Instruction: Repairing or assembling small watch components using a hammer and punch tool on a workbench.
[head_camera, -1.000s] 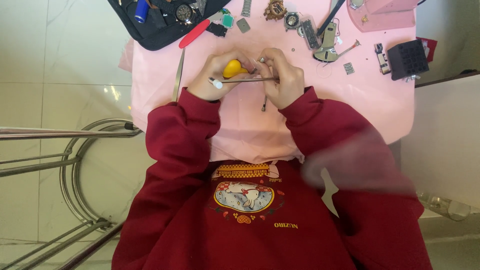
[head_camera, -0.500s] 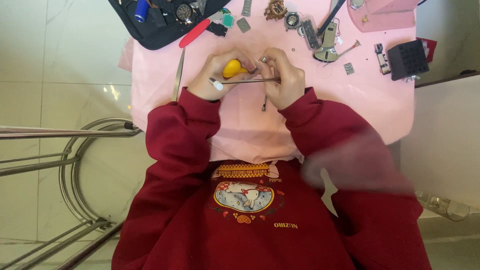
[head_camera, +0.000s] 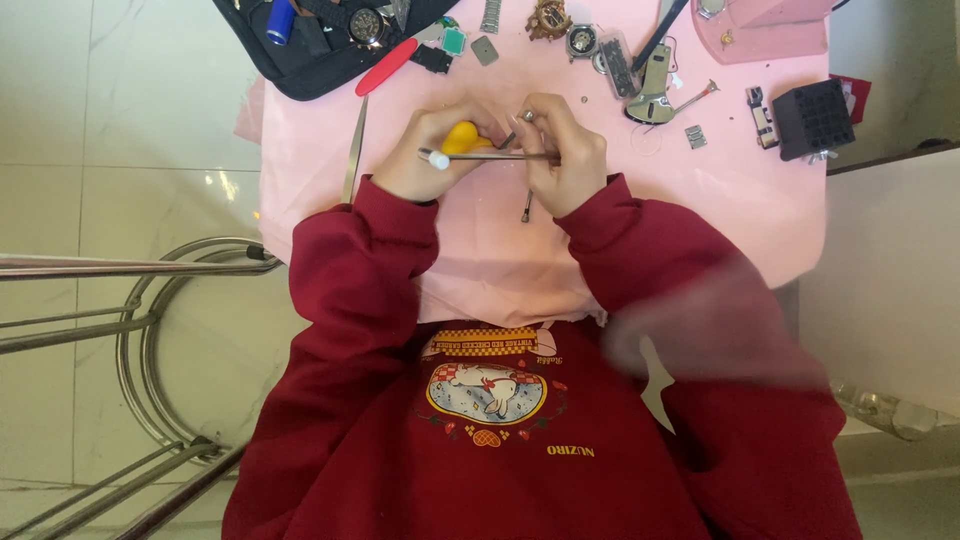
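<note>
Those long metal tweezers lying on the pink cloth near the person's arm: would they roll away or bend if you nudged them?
The tweezers look flat-sided and lie flush on the pink cloth, so they would likely slide rather than roll. They look like thin bare metal: probably light, stiff lengthwise, springy when squeezed. The fine tips may bend if dropped.

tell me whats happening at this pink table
A person in a dark red sweatshirt works over a pink cloth. The left hand grips a yellow-handled tool, and the right hand holds a thin metal rod level between both hands. Long tweezers lie to the left, a small screwdriver just below the hands, and watch parts and a black tool pouch at the far edge.
</note>
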